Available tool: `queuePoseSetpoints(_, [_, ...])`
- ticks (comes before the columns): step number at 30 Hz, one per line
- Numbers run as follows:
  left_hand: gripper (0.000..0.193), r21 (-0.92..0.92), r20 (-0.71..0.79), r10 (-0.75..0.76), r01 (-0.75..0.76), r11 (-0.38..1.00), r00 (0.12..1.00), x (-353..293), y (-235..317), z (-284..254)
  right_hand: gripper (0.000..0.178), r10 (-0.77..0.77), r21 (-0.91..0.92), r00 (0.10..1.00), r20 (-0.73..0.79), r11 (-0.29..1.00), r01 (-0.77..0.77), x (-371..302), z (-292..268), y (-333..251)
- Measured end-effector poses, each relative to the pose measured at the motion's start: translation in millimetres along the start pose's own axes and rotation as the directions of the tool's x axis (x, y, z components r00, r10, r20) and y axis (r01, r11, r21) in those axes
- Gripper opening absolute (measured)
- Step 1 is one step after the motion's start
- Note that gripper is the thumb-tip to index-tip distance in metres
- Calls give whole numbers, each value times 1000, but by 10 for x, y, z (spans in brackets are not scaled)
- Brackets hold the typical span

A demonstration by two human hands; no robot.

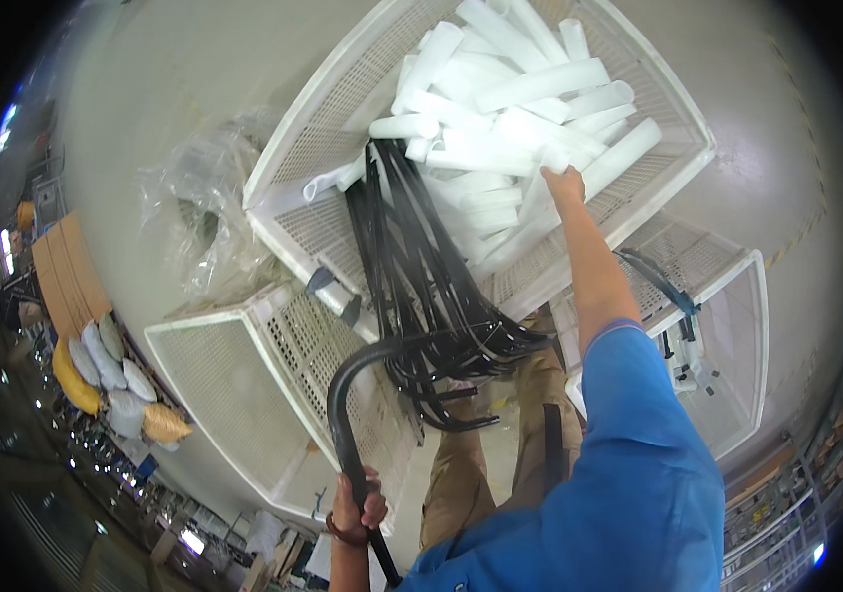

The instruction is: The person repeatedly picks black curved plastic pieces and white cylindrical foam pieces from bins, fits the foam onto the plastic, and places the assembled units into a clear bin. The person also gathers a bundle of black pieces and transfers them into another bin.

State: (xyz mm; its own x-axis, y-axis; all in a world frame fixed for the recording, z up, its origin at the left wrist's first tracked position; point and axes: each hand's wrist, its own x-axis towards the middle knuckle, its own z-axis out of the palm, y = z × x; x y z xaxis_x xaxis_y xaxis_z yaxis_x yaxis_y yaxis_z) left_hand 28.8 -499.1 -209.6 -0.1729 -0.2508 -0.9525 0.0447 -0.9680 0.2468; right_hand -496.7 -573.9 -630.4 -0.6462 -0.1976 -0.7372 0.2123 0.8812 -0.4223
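My left hand [356,508] is closed around a black curved tube [340,414], whose bent end arches up and to the right. Out over the big white crate [265,163], my right hand [563,185] grips the end of a white foam tube [552,160]. Many more white foam tubes [540,87] lie heaped loosely in that crate. A bundle of black bent tubes [406,247] hangs over the crate's near edge, with the curved ends towards me. Part of the right hand's grip is hidden behind its own fingers.
Below the big crate stand a white perforated crate [199,331] on the left and another white crate [759,326] on the right, with black parts inside. Clear plastic sheeting [206,212] lies on the floor at left. Filled sacks [125,409] sit farther left.
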Motion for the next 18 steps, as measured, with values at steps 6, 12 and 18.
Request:
queuePoseSetpoints(6, [60, -3, 133, 129, -130, 992, 983, -195, 474, 351, 40, -577, 548, 776, -253, 576, 607, -1429, -919, -388])
queuePoseSetpoints(12, [61, 30, 377, 158, -183, 983, 913, -407, 836, 619, 42, -163, 991, 983, -81, -117, 62, -2452, -2320, 11])
queuePoseSetpoints(18, [60, 104, 585, 134, -238, 966, 800, -589, 911, 573, 48, -335, 951, 932, -135, -308, 27, -3242, -2469, 351])
